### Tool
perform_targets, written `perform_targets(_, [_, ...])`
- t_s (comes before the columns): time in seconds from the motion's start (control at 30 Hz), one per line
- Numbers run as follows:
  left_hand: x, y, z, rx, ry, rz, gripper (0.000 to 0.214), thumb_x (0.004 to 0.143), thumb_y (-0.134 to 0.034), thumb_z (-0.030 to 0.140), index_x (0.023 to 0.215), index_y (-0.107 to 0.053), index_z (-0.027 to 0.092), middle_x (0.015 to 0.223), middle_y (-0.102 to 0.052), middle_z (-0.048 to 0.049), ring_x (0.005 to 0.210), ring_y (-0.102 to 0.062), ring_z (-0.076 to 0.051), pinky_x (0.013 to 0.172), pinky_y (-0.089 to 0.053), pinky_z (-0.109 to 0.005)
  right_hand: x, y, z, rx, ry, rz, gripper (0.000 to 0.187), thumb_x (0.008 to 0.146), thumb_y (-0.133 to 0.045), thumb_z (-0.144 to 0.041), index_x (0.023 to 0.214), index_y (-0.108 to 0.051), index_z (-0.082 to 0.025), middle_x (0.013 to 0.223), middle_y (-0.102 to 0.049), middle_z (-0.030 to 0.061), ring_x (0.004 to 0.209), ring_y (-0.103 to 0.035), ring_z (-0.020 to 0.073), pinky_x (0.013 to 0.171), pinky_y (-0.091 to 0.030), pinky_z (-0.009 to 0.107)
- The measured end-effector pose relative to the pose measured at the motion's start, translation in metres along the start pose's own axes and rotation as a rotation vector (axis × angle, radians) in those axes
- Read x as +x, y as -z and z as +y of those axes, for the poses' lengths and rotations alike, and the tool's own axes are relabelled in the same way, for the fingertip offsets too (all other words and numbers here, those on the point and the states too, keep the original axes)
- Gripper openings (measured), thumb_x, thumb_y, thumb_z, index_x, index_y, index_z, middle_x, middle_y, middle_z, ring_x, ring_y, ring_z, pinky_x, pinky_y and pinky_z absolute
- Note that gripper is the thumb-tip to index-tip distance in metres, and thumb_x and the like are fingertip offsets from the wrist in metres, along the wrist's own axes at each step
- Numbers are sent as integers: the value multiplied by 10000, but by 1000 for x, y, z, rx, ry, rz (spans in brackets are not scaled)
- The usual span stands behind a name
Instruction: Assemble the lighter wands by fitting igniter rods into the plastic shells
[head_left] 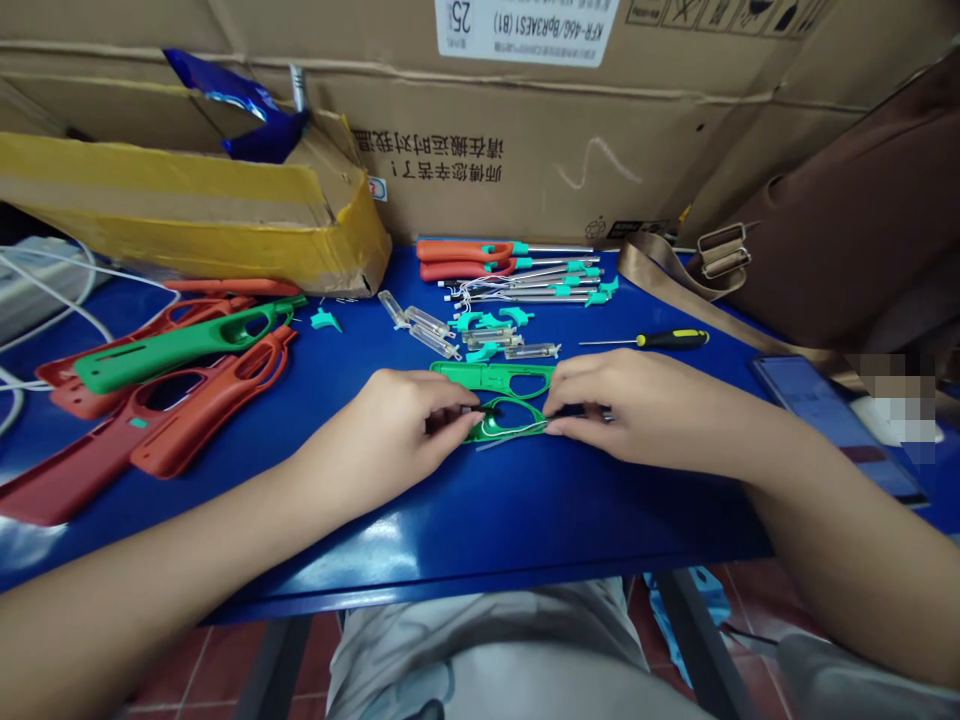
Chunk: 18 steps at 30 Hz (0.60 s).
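Observation:
A green plastic handle shell [501, 380] lies flat on the blue table [480, 520] right in front of me. My left hand [397, 425] pinches a small dark part at the shell's left side. My right hand [637, 410] presses closed fingers on the shell's right side, where a thin metal tube sticks out. Just behind the shell lie clear plastic tubes [431, 330] and small teal trigger pieces [487, 322].
Orange and green handle shells [180, 385] are piled at the left. Finished orange-handled lighters and metal rods [517, 272] lie at the back. A yellow-handled screwdriver [660, 339] and a phone [832, 420] are at the right. Cardboard boxes [225, 210] and a brown bag [847, 220] close off the back.

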<state>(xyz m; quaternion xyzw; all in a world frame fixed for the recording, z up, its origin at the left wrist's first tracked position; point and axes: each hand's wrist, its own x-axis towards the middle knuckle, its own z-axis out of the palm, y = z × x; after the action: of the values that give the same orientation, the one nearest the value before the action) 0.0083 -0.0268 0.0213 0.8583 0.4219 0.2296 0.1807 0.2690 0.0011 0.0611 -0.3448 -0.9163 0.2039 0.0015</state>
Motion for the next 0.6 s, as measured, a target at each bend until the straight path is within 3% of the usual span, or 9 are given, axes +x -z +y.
perform_targets(0.13, [0,1,1,4,-8,-3,164,935,-631,213,963,-782,154,834,-768,-30,676,-688,-142,639,-526,-237,8,-2,8,168,-109,-39,119,908,-650,-263,862,-738,-198,812,-715,11,714,-619,143,645,-421,260])
perform_targets(0.27, [0,2,1,18,-26,-21,176,944,-618,178,972,-791,154,889,-776,-43,777,-716,-170,710,-546,-261,13,-3,11,308,-266,-115,150,881,-672,-329,859,-728,-191,605,-582,-45,543,-492,107,514,-344,233])
perform_targets(0.47, [0,0,-2,-2,-69,2,168,947,-633,154,988,-796,157,900,-779,-51,810,-718,-179,739,-551,-268,15,-5,9,354,-287,-112,157,855,-684,-322,807,-696,-173,638,-603,-29,581,-508,109,525,-368,226])
perform_targets(0.6, [0,-2,-3,-27,-84,41,148,934,-663,137,971,-806,147,861,-757,-52,766,-701,-159,692,-535,-241,15,-11,10,361,-218,36,146,843,-721,-316,841,-691,-174,656,-594,-38,563,-497,94,537,-391,222])
